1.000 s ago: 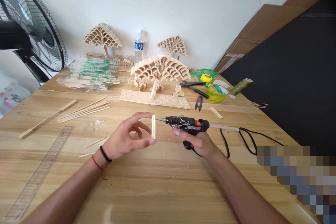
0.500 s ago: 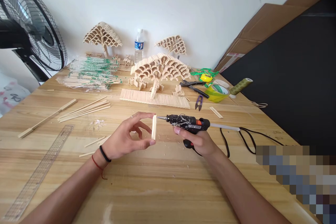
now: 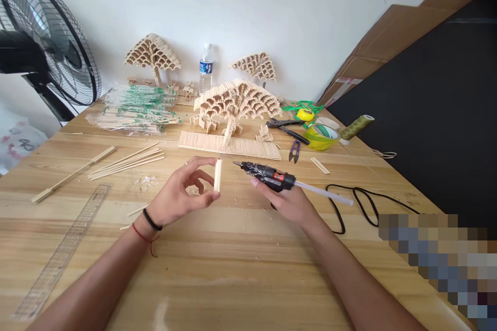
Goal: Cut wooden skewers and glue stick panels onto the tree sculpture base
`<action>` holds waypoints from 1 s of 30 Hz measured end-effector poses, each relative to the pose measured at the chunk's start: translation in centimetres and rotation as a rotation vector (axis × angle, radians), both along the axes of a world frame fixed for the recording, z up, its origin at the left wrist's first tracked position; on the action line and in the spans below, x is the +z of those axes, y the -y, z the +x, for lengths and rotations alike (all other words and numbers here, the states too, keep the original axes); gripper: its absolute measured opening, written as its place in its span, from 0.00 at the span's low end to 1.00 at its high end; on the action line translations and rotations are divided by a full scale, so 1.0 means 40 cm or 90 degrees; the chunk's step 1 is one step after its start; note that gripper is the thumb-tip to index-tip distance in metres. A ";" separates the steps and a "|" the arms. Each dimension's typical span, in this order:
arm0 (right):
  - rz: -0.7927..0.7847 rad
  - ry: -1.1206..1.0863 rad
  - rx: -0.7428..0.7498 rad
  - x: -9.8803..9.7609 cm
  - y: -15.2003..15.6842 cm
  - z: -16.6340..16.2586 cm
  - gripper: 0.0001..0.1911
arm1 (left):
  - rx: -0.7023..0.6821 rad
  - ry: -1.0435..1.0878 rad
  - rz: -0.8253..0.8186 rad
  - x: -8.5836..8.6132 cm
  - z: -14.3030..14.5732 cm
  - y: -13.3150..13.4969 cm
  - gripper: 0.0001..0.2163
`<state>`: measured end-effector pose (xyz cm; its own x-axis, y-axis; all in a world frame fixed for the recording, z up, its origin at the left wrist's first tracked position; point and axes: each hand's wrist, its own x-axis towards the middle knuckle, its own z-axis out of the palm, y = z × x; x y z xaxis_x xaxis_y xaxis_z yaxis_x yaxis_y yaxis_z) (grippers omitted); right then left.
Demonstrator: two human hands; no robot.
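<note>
Between thumb and fingertips, my left hand (image 3: 180, 191) pinches a short bundle of wooden sticks (image 3: 218, 178), held upright above the table. My right hand (image 3: 289, 201) is wrapped round the grip of a black hot glue gun (image 3: 267, 176) whose body is streaked with dried glue. The gun's nozzle points left at the stick bundle, with a small gap between them. A translucent glue stick (image 3: 324, 192) juts from the gun's rear. Behind the hands, a tree-shaped stick model (image 3: 236, 101) stands on a flat stick base (image 3: 202, 141).
Loose sticks (image 3: 128, 163) and a clear ruler (image 3: 66, 251) lie left. Packaged chopsticks (image 3: 135, 108) are at back left, near a fan (image 3: 50, 36). Pliers (image 3: 287, 126), purple snips (image 3: 294, 151), yellow tape (image 3: 322, 137) and a thread spool (image 3: 357, 128) sit right, with a black cord (image 3: 365, 207) nearer.
My left hand has moved slightly left and up with the stick bundle. The glue gun's nozzle, which was at the bundle's top, has drawn away from it, and the gun has tilted.
</note>
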<state>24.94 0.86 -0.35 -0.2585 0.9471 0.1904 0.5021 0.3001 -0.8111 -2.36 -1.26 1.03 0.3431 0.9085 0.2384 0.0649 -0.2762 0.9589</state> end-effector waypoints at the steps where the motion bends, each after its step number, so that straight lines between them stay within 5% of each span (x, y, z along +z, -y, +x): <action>1: 0.025 0.051 0.000 0.002 -0.002 -0.001 0.16 | 0.026 0.016 -0.011 0.001 -0.008 -0.006 0.24; 7: 0.047 0.240 0.042 -0.020 -0.016 0.005 0.10 | 0.213 0.118 0.010 -0.015 -0.063 -0.049 0.18; 13: -0.020 0.247 0.134 -0.014 -0.033 0.045 0.12 | 0.250 0.175 0.029 -0.021 -0.097 -0.072 0.16; 16: 0.031 0.229 0.128 0.020 0.002 0.037 0.17 | 0.257 0.201 0.022 -0.019 -0.106 -0.075 0.16; 22: 0.093 0.142 0.057 0.024 0.194 -0.224 0.05 | 0.236 0.228 0.006 -0.017 -0.128 -0.083 0.17; 26: 0.080 0.195 0.002 -0.010 0.271 -0.435 0.20 | 0.225 0.273 -0.007 0.002 -0.163 -0.084 0.18; 30: 0.048 0.283 0.006 -0.008 0.274 -0.524 0.26 | 0.218 0.305 0.000 0.020 -0.200 -0.079 0.19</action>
<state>3.97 -10.10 -0.66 -0.3400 0.9317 0.1280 0.7932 0.3572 -0.4933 -10.34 1.90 1.85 -0.1164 0.9485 0.2947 -0.2903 -0.3162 0.9032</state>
